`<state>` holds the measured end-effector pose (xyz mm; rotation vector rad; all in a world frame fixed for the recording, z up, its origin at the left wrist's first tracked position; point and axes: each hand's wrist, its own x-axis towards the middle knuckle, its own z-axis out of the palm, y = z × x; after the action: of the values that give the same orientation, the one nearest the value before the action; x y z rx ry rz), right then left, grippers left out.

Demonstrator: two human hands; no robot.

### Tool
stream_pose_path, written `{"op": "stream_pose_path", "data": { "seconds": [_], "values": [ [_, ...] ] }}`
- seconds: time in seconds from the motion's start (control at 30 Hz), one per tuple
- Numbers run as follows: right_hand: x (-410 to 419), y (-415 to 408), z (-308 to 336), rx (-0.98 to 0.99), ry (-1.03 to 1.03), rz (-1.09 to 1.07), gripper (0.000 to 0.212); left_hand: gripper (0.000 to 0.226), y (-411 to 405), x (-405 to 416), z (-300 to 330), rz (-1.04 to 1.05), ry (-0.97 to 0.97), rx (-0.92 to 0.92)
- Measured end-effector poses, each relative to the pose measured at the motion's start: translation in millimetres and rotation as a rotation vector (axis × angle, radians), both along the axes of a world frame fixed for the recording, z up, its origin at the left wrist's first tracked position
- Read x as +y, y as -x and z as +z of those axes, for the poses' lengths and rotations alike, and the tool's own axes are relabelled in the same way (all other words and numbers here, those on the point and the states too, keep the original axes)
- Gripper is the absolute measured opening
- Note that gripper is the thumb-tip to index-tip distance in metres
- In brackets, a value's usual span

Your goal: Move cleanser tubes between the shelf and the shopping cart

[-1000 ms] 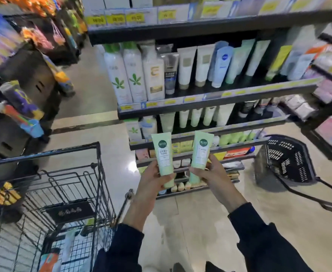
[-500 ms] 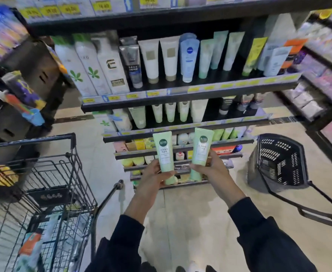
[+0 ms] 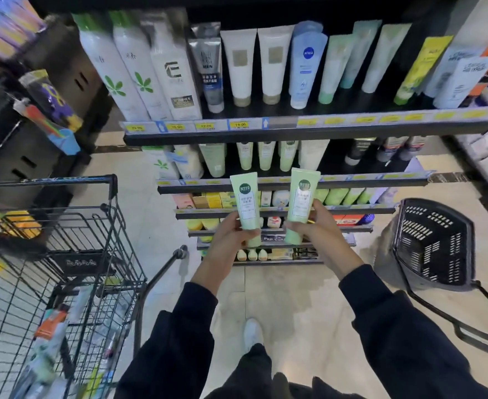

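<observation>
Our left hand (image 3: pixel 231 240) grips a pale green cleanser tube (image 3: pixel 246 207) by its lower end, fingers curled round it, and holds it upright, cap down, with the label facing us. Our right hand (image 3: pixel 319 228) grips a second green tube (image 3: pixel 300 204) the same way, tilted slightly to the right. The two tubes stand side by side with a gap between them, in the air in front of the shelves, level with the middle tiers.

Going from the left, we see a black wire shopping cart (image 3: pixel 64 254) standing on the tiled floor beside our left arm; some packets lie at its bottom, but they are too blurred to name. To the right of the cart rises the shelf unit (image 3: pixel 294 129) with yellow price tags along its edges. Its top tier in view holds tall white bottles with green leaf prints (image 3: pixel 122 73), then a grey tube, two white tubes with gold caps (image 3: pixel 255 61) and a blue tube (image 3: pixel 306 64), all standing cap down. On the tier below stands a row of small green tubes (image 3: pixel 266 155) like the ones we hold. Further right, a black plastic shopping basket (image 3: pixel 433 243) stands tilted on the floor, well apart from the cart. Below, one white shoe (image 3: pixel 253 331) shows between our dark sleeves.
</observation>
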<state>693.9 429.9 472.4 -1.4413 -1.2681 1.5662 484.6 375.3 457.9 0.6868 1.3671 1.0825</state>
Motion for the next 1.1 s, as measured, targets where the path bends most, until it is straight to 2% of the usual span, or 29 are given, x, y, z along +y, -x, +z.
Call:
{"op": "stream_pose_path", "data": {
  "seconds": [0.2,0.37,0.63,0.97,1.1],
  "values": [
    [34,15,-13,-0.025,0.008,-0.009,0.058,0.048,15,43,-17,0.049,0.017,0.047],
    [47,24,-24,-0.010,0.012,-0.019,0.069,0.050,20,85,-25,0.089,-0.011,0.161],
    [64,26,-36,0.008,0.043,-0.030,0.074,0.044,26,141,-44,0.090,-0.081,0.330],
    [64,17,-39,0.015,0.026,-0.045,0.061,0.037,30,183,-50,0.160,-0.226,0.568],
    [63,16,-43,0.005,0.046,-0.060,0.060,0.043,29,198,-60,0.154,-0.221,0.598]
  ]
}}
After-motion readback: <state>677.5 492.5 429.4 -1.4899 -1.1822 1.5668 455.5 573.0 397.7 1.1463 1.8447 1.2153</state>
